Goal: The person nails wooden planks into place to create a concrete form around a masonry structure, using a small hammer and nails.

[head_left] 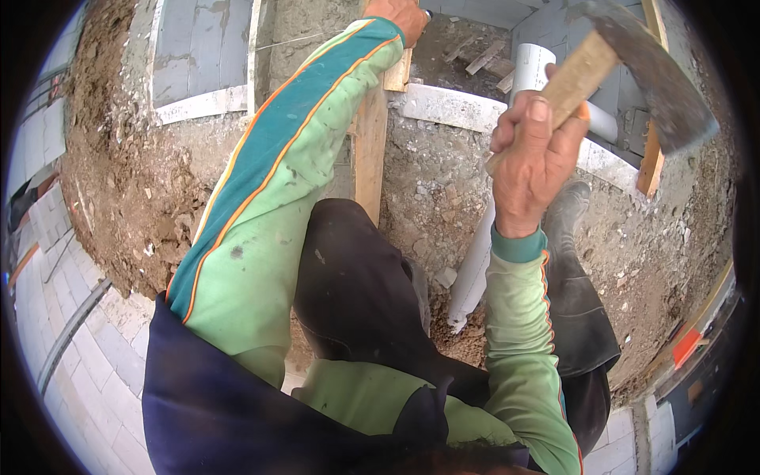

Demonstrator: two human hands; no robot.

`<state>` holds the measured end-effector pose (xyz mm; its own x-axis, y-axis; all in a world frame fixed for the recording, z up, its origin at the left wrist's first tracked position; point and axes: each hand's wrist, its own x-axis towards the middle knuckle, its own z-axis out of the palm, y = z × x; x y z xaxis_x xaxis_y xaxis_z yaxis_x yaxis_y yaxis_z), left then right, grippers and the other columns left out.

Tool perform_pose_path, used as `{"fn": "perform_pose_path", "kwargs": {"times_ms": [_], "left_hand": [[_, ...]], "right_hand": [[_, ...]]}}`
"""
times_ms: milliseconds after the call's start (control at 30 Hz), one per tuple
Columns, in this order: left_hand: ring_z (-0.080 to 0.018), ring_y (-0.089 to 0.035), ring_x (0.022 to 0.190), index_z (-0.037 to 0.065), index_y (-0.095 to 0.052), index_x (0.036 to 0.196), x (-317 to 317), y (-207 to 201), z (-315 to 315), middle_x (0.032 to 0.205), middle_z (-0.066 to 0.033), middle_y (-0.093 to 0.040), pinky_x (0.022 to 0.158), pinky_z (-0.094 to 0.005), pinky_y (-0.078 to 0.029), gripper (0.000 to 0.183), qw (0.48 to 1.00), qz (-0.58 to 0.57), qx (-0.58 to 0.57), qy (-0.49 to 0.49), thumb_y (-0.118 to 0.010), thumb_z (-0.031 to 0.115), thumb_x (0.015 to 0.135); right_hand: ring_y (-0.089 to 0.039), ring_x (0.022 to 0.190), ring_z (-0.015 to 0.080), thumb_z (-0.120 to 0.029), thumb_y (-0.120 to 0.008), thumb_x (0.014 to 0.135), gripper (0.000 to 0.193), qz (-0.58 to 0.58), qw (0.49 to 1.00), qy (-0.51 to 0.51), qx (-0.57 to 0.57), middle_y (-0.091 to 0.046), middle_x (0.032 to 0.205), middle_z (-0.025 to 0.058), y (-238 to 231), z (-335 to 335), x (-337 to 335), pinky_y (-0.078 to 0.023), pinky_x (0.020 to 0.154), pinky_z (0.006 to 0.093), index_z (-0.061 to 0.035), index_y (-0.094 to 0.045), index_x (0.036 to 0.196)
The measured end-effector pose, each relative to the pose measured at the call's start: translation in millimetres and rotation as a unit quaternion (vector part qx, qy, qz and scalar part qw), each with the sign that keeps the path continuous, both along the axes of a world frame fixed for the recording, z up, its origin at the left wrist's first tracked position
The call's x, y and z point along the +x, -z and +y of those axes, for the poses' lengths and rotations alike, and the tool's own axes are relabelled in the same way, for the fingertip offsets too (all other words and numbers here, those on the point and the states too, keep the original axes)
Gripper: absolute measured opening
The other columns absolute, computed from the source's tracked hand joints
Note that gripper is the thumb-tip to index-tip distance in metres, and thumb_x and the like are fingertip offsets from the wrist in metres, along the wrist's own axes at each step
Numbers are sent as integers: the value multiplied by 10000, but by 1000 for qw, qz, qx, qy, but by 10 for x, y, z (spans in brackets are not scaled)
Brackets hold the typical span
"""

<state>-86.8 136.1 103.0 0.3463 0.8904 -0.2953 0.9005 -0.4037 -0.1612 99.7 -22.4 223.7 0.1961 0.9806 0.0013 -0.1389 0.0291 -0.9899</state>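
My right hand (532, 170) is closed round the wooden handle of a hatchet (653, 75), raised over the dirt at the right. Its rusty metal head widens toward the lower right and is slightly blurred. My left arm stretches far forward, and my left hand (398, 17) is at the top edge beside the upper end of a wooden post (397, 73). Its fingers are curled and partly cut off by the frame; a small dark tip shows beside them, but what they grip cannot be made out. Below that hand runs a long wooden board (370, 154).
A white plastic pipe (532, 67) stands behind my right hand, with another white pipe length (473, 277) near my boot (571, 237). Pale concrete edging (447, 107) borders grey block walls (202, 51). Loose soil (111, 198) and wooden stakes (651, 162) lie around.
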Motion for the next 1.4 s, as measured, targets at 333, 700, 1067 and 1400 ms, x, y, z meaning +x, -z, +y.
{"fn": "perform_pose_path", "kwargs": {"times_ms": [333, 700, 1067, 1400], "left_hand": [[-302, -653, 1037, 104, -719, 1011, 83, -94, 185, 1061, -135, -680, 833, -413, -548, 237, 1000, 11, 3, 7, -585, 234, 865], [-274, -668, 1010, 124, -713, 1031, 337, -273, 72, 1037, -87, -698, 803, -419, -561, 274, 999, 3, 13, 41, -724, 228, 777], [-283, -664, 1013, 149, -660, 1110, 379, -69, 120, 1066, -89, -672, 804, -409, -566, 392, 998, 39, -44, -18, -769, 322, 776], [-353, -623, 1043, 104, -667, 1114, 576, -567, -249, 1142, -125, -613, 805, -455, -550, 371, 990, -121, -52, -57, -537, 408, 944]], "right_hand": [[-609, 806, 450, -160, -525, 960, 299, -254, 925, -172, -223, -602, 859, 290, 1439, -601, -220, -463, 687, 476, -3, -454, 1204], [-584, 887, 524, -190, -510, 958, 344, -271, 897, -216, -275, -603, 950, 358, 1596, -708, -279, -448, 720, 554, -10, -399, 1229], [-588, 930, 515, -198, -516, 949, 373, -181, 947, -92, -250, -619, 954, 337, 1588, -541, -319, -455, 753, 530, 6, -418, 1245], [-579, 1012, 504, -262, -564, 921, 454, -218, 938, -90, -252, -610, 1055, 337, 1612, -101, 410, -450, 858, 502, 10, -456, 1268]]}}
